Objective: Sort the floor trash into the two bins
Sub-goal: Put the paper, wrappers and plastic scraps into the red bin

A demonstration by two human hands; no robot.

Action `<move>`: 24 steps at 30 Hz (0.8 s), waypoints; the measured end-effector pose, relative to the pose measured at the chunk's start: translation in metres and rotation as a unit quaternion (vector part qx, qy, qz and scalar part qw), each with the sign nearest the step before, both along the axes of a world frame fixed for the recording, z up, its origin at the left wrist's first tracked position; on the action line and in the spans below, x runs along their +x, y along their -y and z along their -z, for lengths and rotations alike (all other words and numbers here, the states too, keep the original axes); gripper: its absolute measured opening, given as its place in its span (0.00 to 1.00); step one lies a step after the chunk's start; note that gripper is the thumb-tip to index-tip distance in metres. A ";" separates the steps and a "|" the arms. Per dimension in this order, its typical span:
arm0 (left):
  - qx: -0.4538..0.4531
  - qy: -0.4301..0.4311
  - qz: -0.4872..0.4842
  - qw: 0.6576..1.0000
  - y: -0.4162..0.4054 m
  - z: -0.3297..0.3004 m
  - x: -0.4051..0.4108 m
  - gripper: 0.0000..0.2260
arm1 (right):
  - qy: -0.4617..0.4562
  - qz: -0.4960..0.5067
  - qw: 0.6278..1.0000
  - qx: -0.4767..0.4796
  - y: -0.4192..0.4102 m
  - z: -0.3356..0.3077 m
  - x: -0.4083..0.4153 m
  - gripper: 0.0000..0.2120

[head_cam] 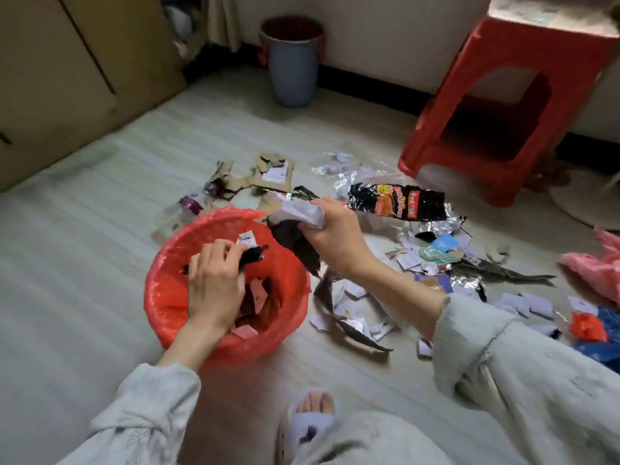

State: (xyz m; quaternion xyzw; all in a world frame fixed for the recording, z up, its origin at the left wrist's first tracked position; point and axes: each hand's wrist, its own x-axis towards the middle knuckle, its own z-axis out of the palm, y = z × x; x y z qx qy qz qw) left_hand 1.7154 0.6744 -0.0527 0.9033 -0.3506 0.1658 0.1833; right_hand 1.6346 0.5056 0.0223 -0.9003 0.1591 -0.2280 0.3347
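Note:
A bin lined with a red bag (167, 297) stands on the floor in front of me, with paper scraps inside. My left hand (214, 283) is over its opening and pinches a small dark scrap (255, 255). My right hand (335, 236) hovers at the bin's right rim and grips a bundle of white paper and dark wrapper (295, 229). A second bin, blue with a dark red liner (293, 72), stands by the far wall. Torn paper, cardboard pieces (271, 176) and a black snack wrapper (396, 201) lie scattered on the floor to the right.
A red plastic stool (503, 95) stands at the back right. A pink plastic bag (597, 266) and blue and orange bits lie at the right edge. A wooden cabinet (67, 78) fills the left. My slippered foot (308, 421) is near the bottom.

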 end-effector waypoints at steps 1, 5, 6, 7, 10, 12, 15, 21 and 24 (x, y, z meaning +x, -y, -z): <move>0.012 0.007 -0.014 1.000 -0.010 0.002 0.005 0.18 | 0.002 -0.002 1.000 0.019 -0.010 0.000 0.015 0.04; 0.085 -0.006 -0.044 0.995 -0.036 0.017 0.018 0.21 | -0.036 0.001 0.997 0.074 -0.037 0.022 0.052 0.04; 0.105 -0.027 -0.053 0.993 -0.040 0.022 0.021 0.23 | -0.059 -0.011 0.995 0.076 -0.040 0.032 0.057 0.06; 0.123 -0.050 -0.061 0.989 -0.043 0.025 0.024 0.25 | -0.095 -0.031 0.992 0.074 -0.042 0.043 0.060 0.11; 0.150 -0.086 -0.065 0.983 -0.049 0.030 0.024 0.26 | -0.215 -0.101 0.970 0.051 -0.044 0.065 0.053 0.29; 0.126 -0.094 -0.067 0.985 -0.050 0.026 0.020 0.22 | -0.248 -0.119 0.961 0.031 -0.044 0.069 0.040 0.34; 0.083 -0.108 -0.056 0.989 -0.047 0.011 0.008 0.18 | -0.261 -0.125 0.957 -0.027 -0.038 0.057 0.015 0.32; 0.023 -0.103 0.121 0.987 -0.001 -0.025 -0.035 0.13 | -0.295 -0.105 0.941 -0.126 -0.005 0.012 -0.056 0.23; 0.017 -0.109 0.217 0.970 0.030 -0.025 -0.061 0.17 | -0.342 -0.085 0.923 -0.151 0.019 0.002 -0.093 0.22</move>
